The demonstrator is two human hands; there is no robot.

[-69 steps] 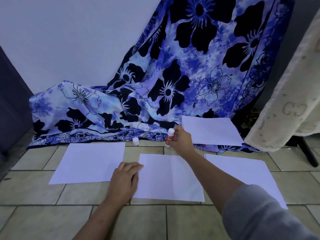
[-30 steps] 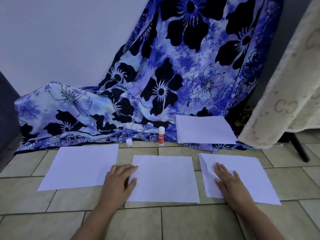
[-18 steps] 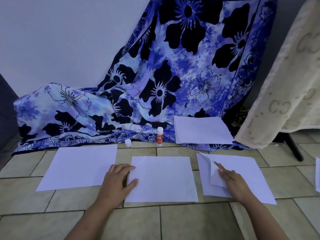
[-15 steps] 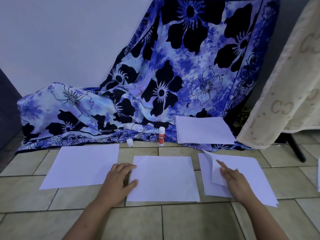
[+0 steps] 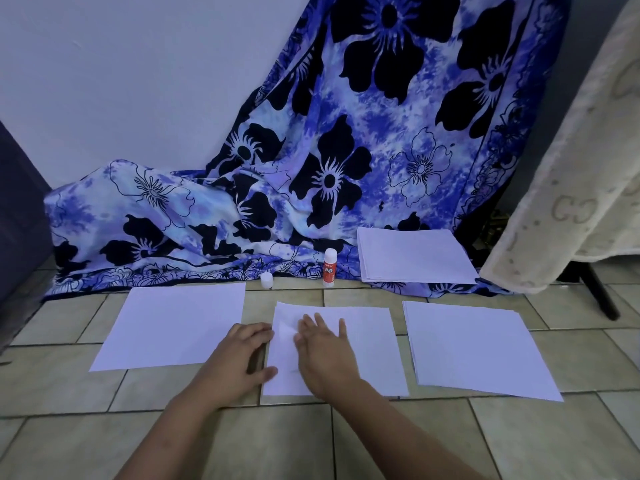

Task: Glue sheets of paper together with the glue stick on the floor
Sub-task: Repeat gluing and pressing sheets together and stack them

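Observation:
Three white paper lots lie on the tiled floor: a left sheet (image 5: 173,327), a middle sheet (image 5: 370,348) and a right pile (image 5: 474,348). My right hand (image 5: 323,351) lies flat with fingers spread on the middle sheet's left part, pressing it down. My left hand (image 5: 242,355) rests at that sheet's left edge, thumb touching the paper. The glue stick (image 5: 329,267), red and white, stands upright and uncapped behind the middle sheet. Its white cap (image 5: 266,280) sits on the floor to the left of it.
A stack of spare white sheets (image 5: 415,256) rests on the blue flowered cloth (image 5: 311,174) draped against the wall. A cream blanket (image 5: 581,174) hangs at the right over a dark stand leg (image 5: 601,292). A dark panel stands at the far left.
My right hand lifted a sheet from the right pile, carried it left and laid it on the middle sheet, where it now presses flat. My left hand stayed at the middle sheet's left edge.

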